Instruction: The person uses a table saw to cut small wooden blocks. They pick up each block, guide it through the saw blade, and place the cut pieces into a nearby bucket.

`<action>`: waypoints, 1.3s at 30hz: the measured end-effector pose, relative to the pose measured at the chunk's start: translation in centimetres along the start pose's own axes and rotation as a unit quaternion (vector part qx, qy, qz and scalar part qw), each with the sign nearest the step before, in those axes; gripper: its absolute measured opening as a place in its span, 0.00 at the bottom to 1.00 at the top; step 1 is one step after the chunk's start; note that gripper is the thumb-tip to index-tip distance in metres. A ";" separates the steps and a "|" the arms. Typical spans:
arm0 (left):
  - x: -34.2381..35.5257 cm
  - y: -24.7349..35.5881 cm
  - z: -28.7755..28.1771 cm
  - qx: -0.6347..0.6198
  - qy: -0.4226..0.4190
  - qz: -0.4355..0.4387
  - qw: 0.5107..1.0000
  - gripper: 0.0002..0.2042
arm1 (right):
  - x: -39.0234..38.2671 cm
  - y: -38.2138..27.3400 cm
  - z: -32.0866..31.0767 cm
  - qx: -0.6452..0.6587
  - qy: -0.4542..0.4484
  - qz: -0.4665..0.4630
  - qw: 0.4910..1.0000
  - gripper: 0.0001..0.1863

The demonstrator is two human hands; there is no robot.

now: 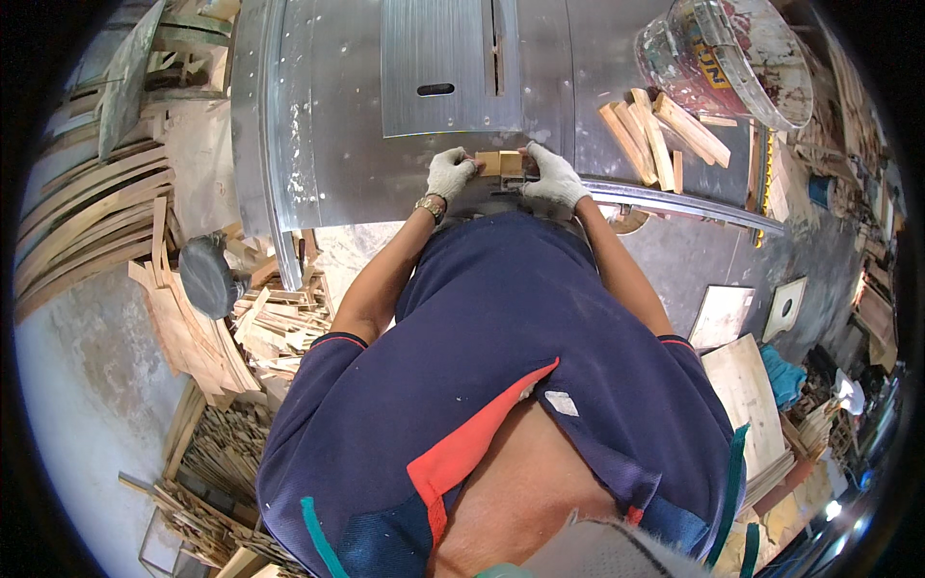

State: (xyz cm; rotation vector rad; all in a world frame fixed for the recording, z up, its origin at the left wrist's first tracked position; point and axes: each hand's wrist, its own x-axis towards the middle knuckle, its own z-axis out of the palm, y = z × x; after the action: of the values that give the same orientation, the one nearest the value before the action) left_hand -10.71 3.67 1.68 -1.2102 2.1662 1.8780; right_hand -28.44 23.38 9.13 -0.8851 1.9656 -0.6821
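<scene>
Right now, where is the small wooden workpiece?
Head view, upper centre: the small wooden workpiece is between the gloved left hand and right hand, just below the slotted metal plate.

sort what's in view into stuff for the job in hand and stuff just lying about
For the job, apparently:
wood block, held between left hand and right hand
metal table

Lying about, apparently:
bucket
wood strips near it, possibly linked
offcuts
stacked boards

Left hand (451, 176) and right hand (552, 179), both in whitish gloves, have a small wooden block (498, 164) by its ends over the metal saw table (356, 183). Bunch of wood sticks (658, 149) off right, near a paint-smeared bucket (682, 58).
</scene>
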 end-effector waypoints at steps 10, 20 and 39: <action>0.8 -1.2 -0.3 -0.104 -0.061 0.006 0.993 0.16 | 3.8 0.5 1.2 0.032 0.068 -0.065 0.995 0.13; -0.6 1.8 -0.2 -0.274 -0.048 -0.024 0.960 0.16 | 3.2 -2.4 -0.2 0.109 0.110 -0.126 0.980 0.13; -6.3 12.3 0.5 -0.441 -0.080 0.020 0.893 0.15 | -3.1 -9.8 -2.2 0.154 0.268 -0.065 0.949 0.15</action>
State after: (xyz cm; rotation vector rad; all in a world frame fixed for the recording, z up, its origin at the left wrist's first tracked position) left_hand -13.39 7.04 14.80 -0.9904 1.2290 2.9796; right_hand -25.98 20.24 18.83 -0.6834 2.1882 -1.3820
